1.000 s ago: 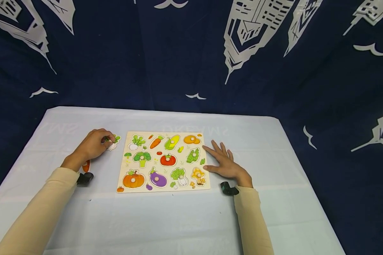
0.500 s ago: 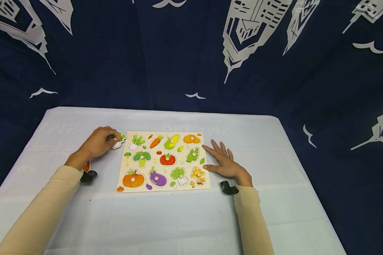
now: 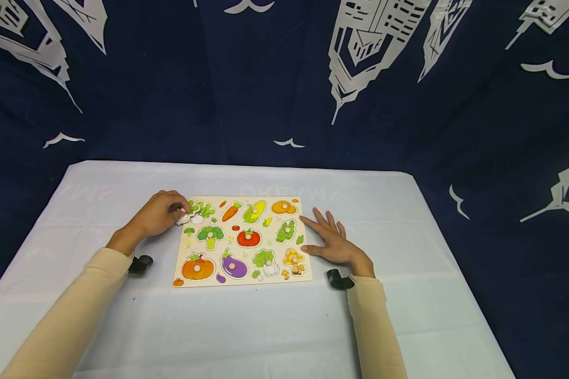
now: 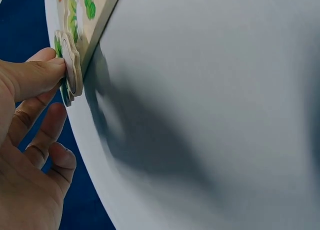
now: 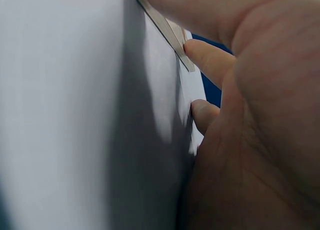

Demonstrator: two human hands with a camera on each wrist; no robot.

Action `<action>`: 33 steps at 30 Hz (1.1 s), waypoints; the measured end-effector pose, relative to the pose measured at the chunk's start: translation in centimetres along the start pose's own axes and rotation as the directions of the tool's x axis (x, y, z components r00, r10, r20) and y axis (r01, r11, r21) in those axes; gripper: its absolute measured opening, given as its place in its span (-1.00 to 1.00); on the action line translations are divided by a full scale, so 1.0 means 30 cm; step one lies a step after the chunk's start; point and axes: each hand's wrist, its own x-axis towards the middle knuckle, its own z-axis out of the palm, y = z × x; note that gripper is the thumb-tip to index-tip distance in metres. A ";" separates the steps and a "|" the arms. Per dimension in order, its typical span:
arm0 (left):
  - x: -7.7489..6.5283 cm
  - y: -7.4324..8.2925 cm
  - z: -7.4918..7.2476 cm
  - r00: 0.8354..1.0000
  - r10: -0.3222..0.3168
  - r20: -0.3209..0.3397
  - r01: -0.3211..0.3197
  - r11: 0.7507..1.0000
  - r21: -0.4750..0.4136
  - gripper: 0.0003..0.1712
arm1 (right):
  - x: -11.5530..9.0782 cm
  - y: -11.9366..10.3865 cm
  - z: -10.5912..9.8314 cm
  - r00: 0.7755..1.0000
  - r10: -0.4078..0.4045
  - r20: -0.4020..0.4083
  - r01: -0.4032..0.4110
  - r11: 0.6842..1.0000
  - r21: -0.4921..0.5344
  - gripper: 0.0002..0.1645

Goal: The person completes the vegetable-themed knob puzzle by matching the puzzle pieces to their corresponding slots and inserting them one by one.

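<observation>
Between thumb and forefinger, my left hand [image 3: 161, 213] pinches a wooden turnip puzzle piece [image 4: 74, 64], white with green leaves. In the head view it overlaps the top left corner of the vegetable puzzle board [image 3: 270, 239], by the printed turnip [image 3: 204, 208]. The left wrist view shows the piece on edge, tilted beside the board's side, its knob hidden by the fingers. My right hand [image 3: 334, 245] lies spread at the board's right edge, thumb and forefinger touching the edge and the other fingers extended past it.
Knobbed pieces sit in the board, among them a pumpkin [image 3: 198, 268], an eggplant [image 3: 234, 267] and a tomato [image 3: 248, 238]. The carrot spot [image 3: 230, 212] shows no knob. A white cloth [image 3: 218, 331] covers the table; a dark blue printed curtain [image 3: 170, 95] hangs behind it.
My left hand has carried the turnip piece rightward from the cloth to the board's top left corner. An orange piece seen near the left wrist is now hidden. My right hand stays put.
</observation>
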 end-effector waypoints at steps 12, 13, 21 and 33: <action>0.032 0.040 0.035 0.999 0.025 0.043 -0.025 1.000 0.001 -0.87 | 0.002 0.004 0.001 1.000 0.001 -0.001 -0.001 1.000 0.005 -0.01; 0.035 0.043 0.037 0.999 0.026 0.046 -0.026 1.000 0.001 -0.87 | 0.002 0.003 0.001 1.000 0.000 -0.001 0.000 1.000 0.005 -0.01; 0.053 0.055 0.056 0.998 0.014 0.060 -0.014 1.000 0.002 -0.85 | 0.001 -0.002 -0.001 1.000 0.002 0.000 -0.002 1.000 0.001 -0.01; 0.066 0.055 0.074 0.997 -0.009 0.078 0.008 1.000 0.003 -0.84 | 0.004 0.001 0.003 1.000 0.002 -0.002 -0.002 1.000 -0.003 -0.02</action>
